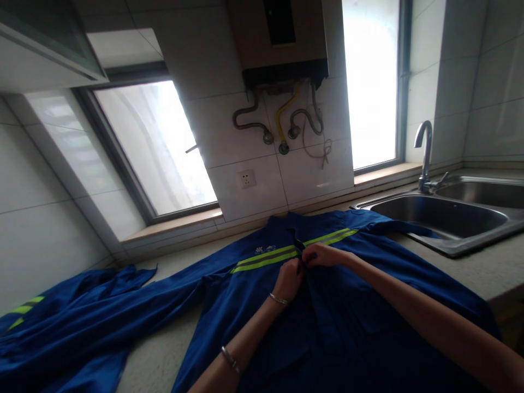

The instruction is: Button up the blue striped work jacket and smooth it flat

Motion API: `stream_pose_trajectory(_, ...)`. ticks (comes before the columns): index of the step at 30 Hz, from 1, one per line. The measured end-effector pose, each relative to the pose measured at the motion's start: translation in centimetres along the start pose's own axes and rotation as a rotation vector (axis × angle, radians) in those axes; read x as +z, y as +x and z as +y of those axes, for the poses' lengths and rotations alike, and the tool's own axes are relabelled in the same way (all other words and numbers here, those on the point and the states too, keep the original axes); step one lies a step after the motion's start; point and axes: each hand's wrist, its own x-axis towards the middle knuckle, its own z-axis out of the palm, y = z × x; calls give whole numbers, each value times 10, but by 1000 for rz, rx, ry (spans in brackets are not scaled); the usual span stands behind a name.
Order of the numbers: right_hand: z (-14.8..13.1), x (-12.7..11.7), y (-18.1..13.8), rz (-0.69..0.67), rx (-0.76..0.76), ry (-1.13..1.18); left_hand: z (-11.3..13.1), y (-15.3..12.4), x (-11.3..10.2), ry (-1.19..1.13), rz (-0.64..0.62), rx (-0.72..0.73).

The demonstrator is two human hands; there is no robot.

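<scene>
A blue work jacket (pixel 335 305) with a yellow-green reflective chest stripe lies spread flat on the counter, collar toward the wall. My left hand (pixel 289 279) pinches the left edge of the front opening just below the stripe, fingers closed; two bracelets ring that wrist and forearm. My right hand (pixel 323 255) meets it from the right, fingers pinched on the opposite edge of the opening. Both hands touch at the jacket's centre line.
A second blue garment (pixel 61 322) with a reflective stripe lies crumpled at the left. A steel double sink (pixel 446 221) with a tap (pixel 426 153) sits at the right. Behind are two windows, a wall socket (pixel 247 178) and a water heater (pixel 282 43) with hoses.
</scene>
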Motion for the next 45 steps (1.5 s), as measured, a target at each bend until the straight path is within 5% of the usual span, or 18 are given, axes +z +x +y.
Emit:
stream_pose_trajectory(6,-6,4,1,50,-43,-68,-3,1,-2,-56,28,-37)
stream_pose_trajectory(14,-10,8,-1,132,-46,-105,-19,9,4,-428,52,-142)
stream_pose_trajectory(18,-15,0,-5,69,1,-3,-21,10,8,-528,74,-155)
stream_pose_trajectory(27,-18,0,-8,-67,104,175,-11,7,0,-380,38,-177)
stream_pose_trajectory(33,-2,4,-5,28,346,448,-4,4,-7,-191,-81,-58)
stream_pose_trajectory(39,-5,5,-3,60,613,349,-3,1,-5,-106,-54,41)
stream_pose_trajectory(45,-15,0,-10,-9,591,350,-3,0,-1,-65,-41,116)
